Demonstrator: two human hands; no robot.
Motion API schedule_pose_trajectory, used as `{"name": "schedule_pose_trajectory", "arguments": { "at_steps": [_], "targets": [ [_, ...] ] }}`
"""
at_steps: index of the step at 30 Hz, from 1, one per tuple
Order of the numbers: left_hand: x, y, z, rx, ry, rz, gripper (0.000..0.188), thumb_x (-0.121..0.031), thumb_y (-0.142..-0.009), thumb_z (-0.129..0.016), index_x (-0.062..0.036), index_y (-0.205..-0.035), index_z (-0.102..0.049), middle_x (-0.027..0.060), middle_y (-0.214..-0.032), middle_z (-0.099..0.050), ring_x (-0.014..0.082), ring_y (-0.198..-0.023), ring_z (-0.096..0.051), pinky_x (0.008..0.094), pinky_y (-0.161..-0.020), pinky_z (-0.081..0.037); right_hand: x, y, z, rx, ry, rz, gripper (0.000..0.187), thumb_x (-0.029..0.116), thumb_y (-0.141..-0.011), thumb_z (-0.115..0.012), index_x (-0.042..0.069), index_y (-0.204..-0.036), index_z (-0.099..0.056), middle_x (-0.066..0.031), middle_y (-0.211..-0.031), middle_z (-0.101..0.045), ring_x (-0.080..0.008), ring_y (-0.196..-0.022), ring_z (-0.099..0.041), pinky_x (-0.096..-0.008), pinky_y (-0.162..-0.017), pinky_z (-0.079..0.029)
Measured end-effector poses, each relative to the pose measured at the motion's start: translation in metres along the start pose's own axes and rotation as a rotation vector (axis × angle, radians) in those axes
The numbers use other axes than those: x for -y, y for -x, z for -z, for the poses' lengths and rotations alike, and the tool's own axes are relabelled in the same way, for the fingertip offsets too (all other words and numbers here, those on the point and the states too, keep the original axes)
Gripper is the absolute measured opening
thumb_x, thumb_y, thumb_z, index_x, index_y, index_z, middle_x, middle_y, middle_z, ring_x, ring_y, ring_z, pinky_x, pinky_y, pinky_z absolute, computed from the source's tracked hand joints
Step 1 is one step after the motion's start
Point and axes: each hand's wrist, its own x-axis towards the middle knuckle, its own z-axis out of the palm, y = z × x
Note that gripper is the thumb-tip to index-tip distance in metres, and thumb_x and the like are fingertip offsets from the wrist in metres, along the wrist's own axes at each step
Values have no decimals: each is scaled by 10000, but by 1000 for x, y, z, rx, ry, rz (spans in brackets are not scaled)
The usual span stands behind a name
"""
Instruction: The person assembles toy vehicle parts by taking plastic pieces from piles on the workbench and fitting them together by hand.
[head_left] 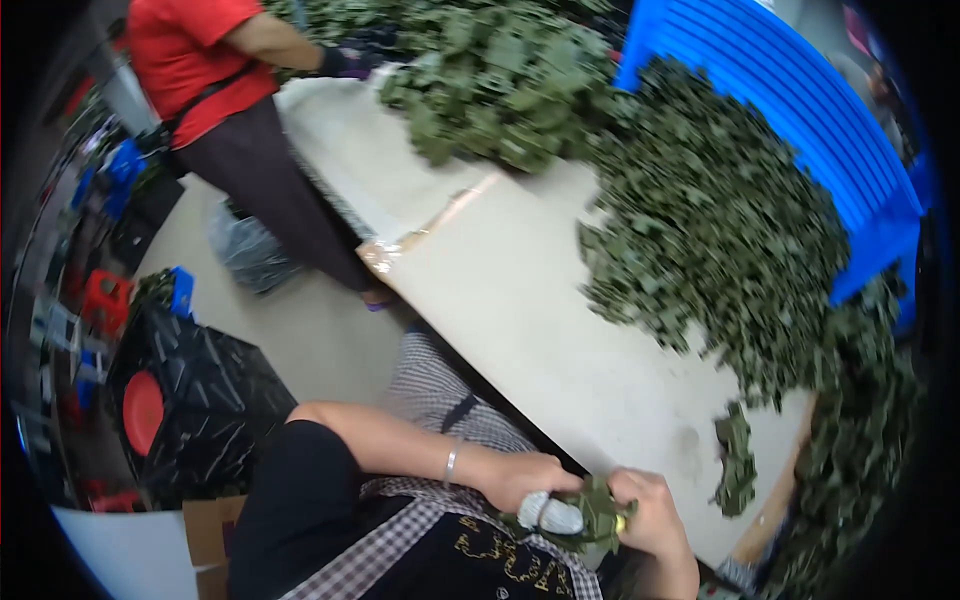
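Close to my body, at the table's near edge, a small bunch of green leaves (pixel 598 510) sits between my two hands. My left hand (pixel 522 478), with a silver bracelet at its wrist, is closed on the bunch from the left. A whitish, ringed covering (pixel 550 514) shows beside its fingers, seemingly around the thumb. My right hand (pixel 648 505) grips the leaves from the other side, fingers curled. Something small and yellow peeks out by the right fingers, too blurred to name. A loose leafy sprig (pixel 735 462) lies on the table just beyond my right hand.
A large leaf heap (pixel 720 230) covers the right of the pale table (pixel 500 290), below a blue slatted plastic piece (pixel 780 80). Another leaf pile (pixel 500 90) lies at the far end, where a person in red (pixel 190 60) works. A black-wrapped box (pixel 200 400) stands left.
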Motion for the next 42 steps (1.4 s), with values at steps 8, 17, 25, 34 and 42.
{"name": "schedule_pose_trajectory", "arguments": {
  "at_steps": [8, 17, 25, 34, 42],
  "targets": [
    [11, -19, 27, -95, 379, 317, 432, -156, -769, -637, 9, -1134, -475, 110, -1047, -571, 132, -945, -525, 289, -846, -427, -27, 3, -12, -219, -225, -187, 183, 23, -673, -631, 19, -853, -602, -75, -756, -605, -199, -650, -595, -287, -581, -472],
    [20, 39, 45, -472, 746, 301, 452, -248, -895, -488, 10, -1244, -363, 167, -1069, -555, 244, -985, -579, 317, -786, -513, -67, -29, 37, -545, -192, -436, 244, 30, -760, -582, 6, -1002, -575, -61, -929, -592, -144, -810, -547, -265, -750, -435],
    [17, 46, 44, -789, 1169, 193, 595, -528, -896, -344, -43, -1237, -398, 215, -1054, -569, 304, -880, -622, 292, -671, -557, -135, -60, 17, -664, 739, -357, 325, 91, -735, -591, 39, -1047, -516, -118, -867, -540, -301, -787, -547, -399, -659, -464],
    [22, 25, 38, -738, 887, 184, 588, -517, -895, -366, -40, -1237, -409, 165, -1108, -562, 234, -984, -571, 348, -789, -489, -34, -18, 13, -785, -163, -244, 310, 13, -652, -641, 15, -959, -602, -91, -802, -583, -248, -752, -594, -310, -607, -489],
    [26, -1, 7, -982, 596, 118, 576, -514, -901, -353, -41, -1220, -432, 91, -1156, -529, 204, -1067, -510, 372, -920, -418, 18, -17, -5, -433, 659, 153, 342, 2, -641, -590, -28, -982, -602, -93, -816, -563, -173, -603, -516, -254, -505, -450]
  ]
}}
